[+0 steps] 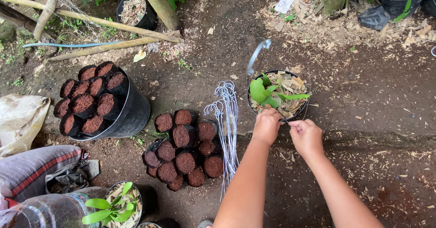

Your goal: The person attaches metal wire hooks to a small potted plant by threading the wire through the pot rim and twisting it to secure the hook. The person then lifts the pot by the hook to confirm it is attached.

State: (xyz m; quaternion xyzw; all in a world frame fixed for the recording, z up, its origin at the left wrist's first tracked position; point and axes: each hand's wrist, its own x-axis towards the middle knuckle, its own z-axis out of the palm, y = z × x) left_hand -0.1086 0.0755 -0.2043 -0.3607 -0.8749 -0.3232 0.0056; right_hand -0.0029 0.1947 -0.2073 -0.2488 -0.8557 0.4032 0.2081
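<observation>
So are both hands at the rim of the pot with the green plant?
Yes, the left hand and right hand both sit at the near rim of the black pot, which holds the green plant.

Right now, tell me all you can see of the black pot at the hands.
The black pot is round, looks plastic, and stands upright on dark soil. It is filled to the rim with pale dry wood chips, with a small green-leaved plant on its left side. A thin wire hook rises from its far-left rim. The left hand and right hand pinch at its near rim.
</observation>
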